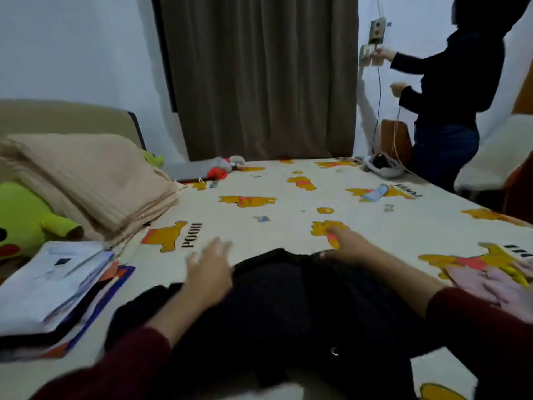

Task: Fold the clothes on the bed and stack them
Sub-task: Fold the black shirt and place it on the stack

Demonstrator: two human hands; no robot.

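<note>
Done: nothing folded yet.
Left: black top (288, 307) at 6 o'clock, pink cloth (490, 281) at 4.
Left hand (209, 272): flat, fingers spread.
Right hand (346, 243): pinches top.

The scene is viewed from a single head-worn wide-angle camera, aimed forward and down across the bed (288, 197), with the hands close below and the curtain (259, 76) seen far opposite.

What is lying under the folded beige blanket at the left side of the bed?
Under the beige blanket a green plush toy sticks out at its left, and a second green piece shows behind. The blanket covers the rest, so what else lies beneath cannot be seen.
</note>
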